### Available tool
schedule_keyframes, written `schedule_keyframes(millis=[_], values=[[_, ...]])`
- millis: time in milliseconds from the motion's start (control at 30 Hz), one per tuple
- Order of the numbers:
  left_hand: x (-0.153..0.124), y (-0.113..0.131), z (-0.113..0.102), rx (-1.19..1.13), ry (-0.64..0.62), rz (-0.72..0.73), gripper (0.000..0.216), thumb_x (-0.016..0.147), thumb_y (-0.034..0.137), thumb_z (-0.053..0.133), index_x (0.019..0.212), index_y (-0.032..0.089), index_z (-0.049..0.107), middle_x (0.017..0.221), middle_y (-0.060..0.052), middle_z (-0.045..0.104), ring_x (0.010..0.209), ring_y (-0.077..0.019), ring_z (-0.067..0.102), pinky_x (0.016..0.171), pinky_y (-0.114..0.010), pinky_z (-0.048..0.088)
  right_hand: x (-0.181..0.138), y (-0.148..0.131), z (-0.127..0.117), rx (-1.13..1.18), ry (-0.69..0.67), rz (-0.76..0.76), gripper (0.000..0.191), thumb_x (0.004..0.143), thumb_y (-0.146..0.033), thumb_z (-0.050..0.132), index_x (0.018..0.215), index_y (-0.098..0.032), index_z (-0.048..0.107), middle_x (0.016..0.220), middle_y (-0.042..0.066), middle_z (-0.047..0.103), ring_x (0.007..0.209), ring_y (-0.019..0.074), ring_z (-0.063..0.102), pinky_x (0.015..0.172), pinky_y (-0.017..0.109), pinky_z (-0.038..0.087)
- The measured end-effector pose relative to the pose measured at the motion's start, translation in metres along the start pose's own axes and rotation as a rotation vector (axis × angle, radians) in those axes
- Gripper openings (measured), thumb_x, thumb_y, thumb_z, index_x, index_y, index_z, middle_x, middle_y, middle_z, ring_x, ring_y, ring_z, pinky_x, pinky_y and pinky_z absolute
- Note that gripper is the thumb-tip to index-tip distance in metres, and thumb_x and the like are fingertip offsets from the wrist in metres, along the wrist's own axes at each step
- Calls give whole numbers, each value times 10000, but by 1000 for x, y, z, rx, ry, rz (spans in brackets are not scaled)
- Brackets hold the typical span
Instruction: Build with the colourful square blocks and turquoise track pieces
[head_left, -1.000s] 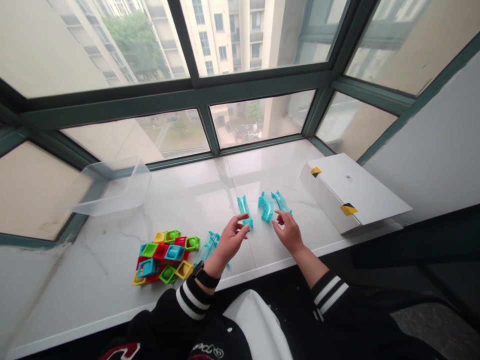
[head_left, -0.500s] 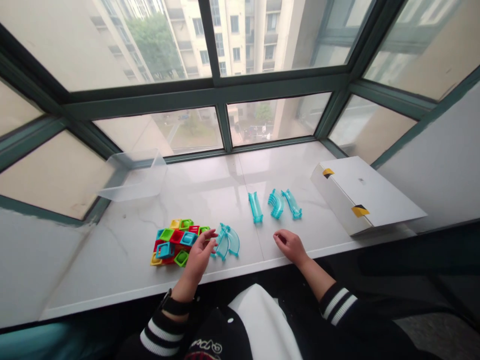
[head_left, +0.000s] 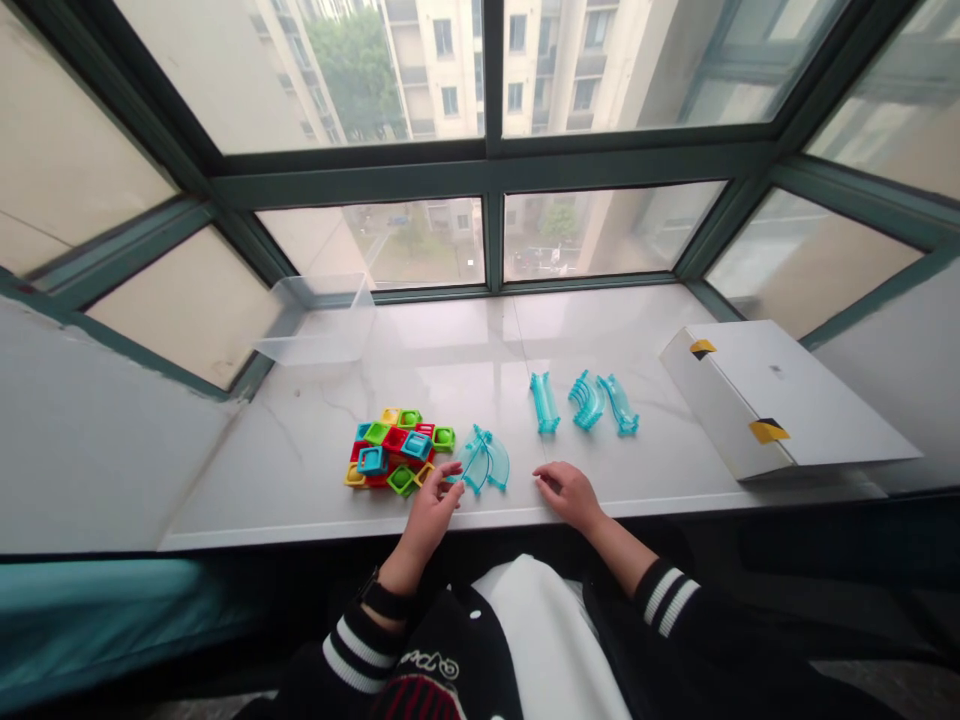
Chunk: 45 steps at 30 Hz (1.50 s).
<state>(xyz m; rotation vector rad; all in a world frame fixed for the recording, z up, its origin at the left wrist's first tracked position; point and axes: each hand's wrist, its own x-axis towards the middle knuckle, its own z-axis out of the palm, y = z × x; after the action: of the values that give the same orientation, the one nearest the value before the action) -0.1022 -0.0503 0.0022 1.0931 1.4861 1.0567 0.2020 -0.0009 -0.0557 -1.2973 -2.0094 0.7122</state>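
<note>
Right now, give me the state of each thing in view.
left hand, fingertips at the curved tracks, grip unclear
right hand, empty, resting on the sill
curved tracks, flat beside the block pile
block pile, heaped
track row, three pieces lying apart
clear tub, upright, lidless
white box, closed

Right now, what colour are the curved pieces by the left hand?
The curved pieces by the left hand are see-through turquoise; the head view shows it.
</note>
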Motion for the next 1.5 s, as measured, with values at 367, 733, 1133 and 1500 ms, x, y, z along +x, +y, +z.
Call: schedule_keyframes(millis=[367, 733, 1133, 1500], values=[[6, -10, 13, 603, 11, 359, 545, 855, 231, 720, 1373, 240, 550, 1299, -111, 627, 1124, -280, 679, 984, -473, 582, 1, 6, 2, -25, 13, 10, 163, 964, -258, 580, 998, -250, 739, 968, 56, 784, 899, 248, 720, 855, 397, 559], [20, -16, 31, 963, 9, 330, 649, 914, 272, 673, 1503, 183, 415, 1261, -159, 653, 1162, -322, 639, 991, -465, 538, 1, 3, 0, -14, 6, 11, 164, 974, -259, 577, 973, -256, 740, 962, 48, 783, 909, 243, 719, 858, 384, 548], [26, -15, 34, 851, 45, 415, 586, 878, 265, 682, 1430, 193, 498, 1105, -143, 678, 1044, -336, 648, 956, -509, 537, 2, 1, -1, -18, 4, 11, 183, 988, -286, 561, 963, -258, 740, 957, 56, 783, 905, 248, 712, 850, 395, 549], [25, -7, 31, 632, 98, 317, 512, 902, 299, 654, 1384, 192, 520, 1128, -134, 636, 1036, -308, 660, 921, -489, 568, 2, 2, 0, -29, 3, 11, 178, 981, -271, 564, 963, -254, 740, 959, 51, 782, 908, 244, 712, 859, 390, 547]])
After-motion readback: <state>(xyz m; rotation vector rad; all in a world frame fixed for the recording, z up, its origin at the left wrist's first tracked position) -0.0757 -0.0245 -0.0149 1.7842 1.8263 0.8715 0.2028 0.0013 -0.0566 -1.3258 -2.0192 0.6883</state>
